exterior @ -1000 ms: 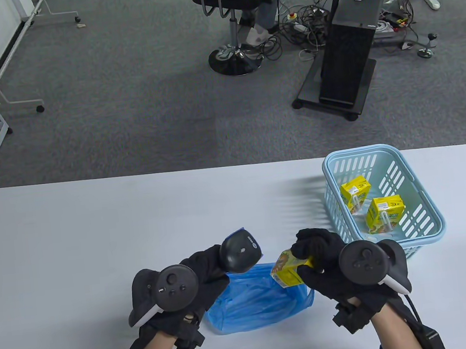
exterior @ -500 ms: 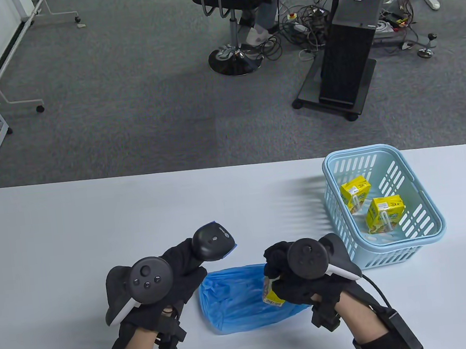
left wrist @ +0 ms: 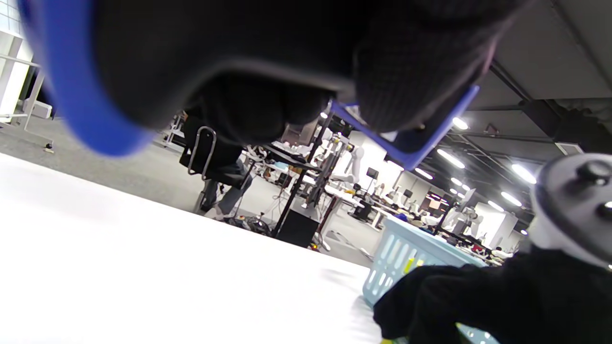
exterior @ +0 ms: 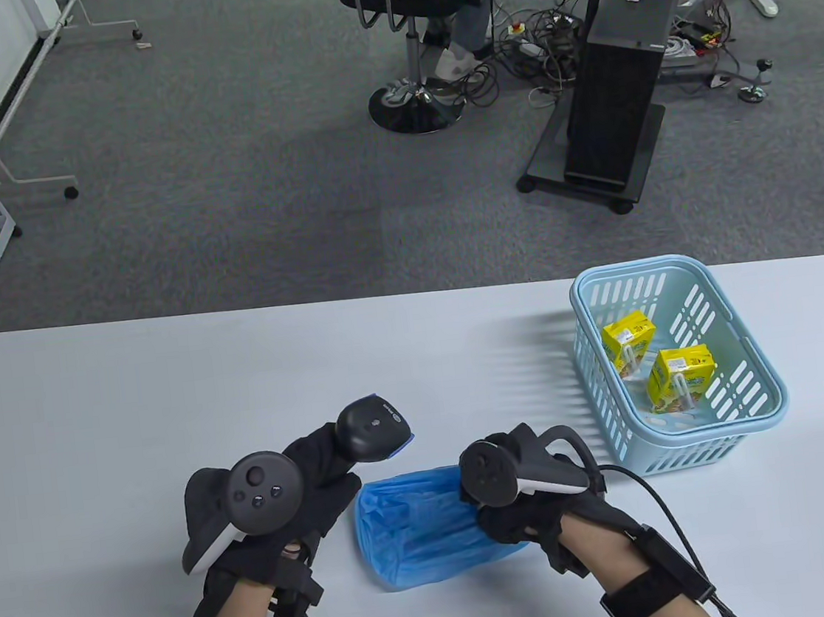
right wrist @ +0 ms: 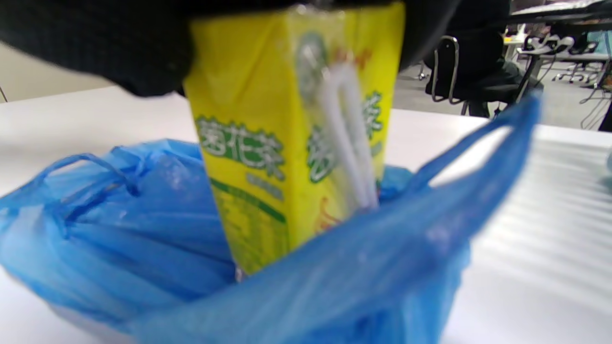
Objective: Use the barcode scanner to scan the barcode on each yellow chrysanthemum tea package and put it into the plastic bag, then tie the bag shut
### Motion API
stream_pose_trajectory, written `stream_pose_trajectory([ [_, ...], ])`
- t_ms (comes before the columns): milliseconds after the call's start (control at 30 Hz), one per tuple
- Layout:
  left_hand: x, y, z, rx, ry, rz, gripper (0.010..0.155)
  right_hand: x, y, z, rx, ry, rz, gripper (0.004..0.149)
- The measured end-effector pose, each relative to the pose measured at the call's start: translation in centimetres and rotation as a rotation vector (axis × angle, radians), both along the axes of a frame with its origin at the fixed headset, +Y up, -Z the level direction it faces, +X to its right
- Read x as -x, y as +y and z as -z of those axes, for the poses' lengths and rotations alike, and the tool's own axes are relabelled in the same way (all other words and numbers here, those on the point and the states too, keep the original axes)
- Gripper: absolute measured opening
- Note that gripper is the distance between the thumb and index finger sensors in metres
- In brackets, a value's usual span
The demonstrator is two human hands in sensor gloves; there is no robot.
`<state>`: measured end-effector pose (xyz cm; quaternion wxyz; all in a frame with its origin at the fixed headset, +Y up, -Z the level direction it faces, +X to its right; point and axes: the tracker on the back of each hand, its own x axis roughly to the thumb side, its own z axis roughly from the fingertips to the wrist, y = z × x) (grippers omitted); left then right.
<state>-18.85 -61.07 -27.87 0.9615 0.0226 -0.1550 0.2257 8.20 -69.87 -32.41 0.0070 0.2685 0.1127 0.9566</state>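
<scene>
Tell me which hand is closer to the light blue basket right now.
Right. The right hand, lowering a yellow tea package into the blue plastic bag, sits just left of the basket. The left hand, holding the barcode scanner, is farther left, beyond the bag.

tea package [right wrist: 291, 134] base hidden in blue bag [right wrist: 334, 277]

"菊花茶" on yellow tea package [right wrist: 267, 157]
</scene>
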Motion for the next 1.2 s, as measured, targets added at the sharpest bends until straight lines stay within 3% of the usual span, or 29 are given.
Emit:
stream_pose_trajectory([
  [367, 0.0, 0.0, 0.0, 0.002, -0.002, 0.014, 0.062, -0.1, -0.5, -0.7, -0.023, 0.003, 0.015, 0.086],
  [500, -0.3, 0.0, -0.1, -0.002, -0.012, 0.026, 0.062, -1.6, 1.5, -0.9, -0.071, -0.020, 0.067, 0.093],
  [767, -1.7, 0.6, -0.6, -0.030, -0.065, 0.045, 0.062, -6.7, 6.7, -0.3, -0.167, -0.181, 0.164, 0.091],
  [1000, -2.7, 1.8, -1.8, -0.077, -0.108, 0.038, 0.062, -14.3, 10.7, 5.2, -0.213, -0.500, 0.144, 0.085],
  [1100, -3.1, 2.3, -2.2, -0.092, -0.126, 0.035, 0.062, -17.4, 10.9, 7.9, -0.379, -0.563, 0.035, 0.078],
  [1200, -3.4, 2.5, -2.5, -0.101, -0.144, 0.038, 0.062, -19.5, 9.9, 10.1, -0.357, -0.641, -0.054, 0.077],
])
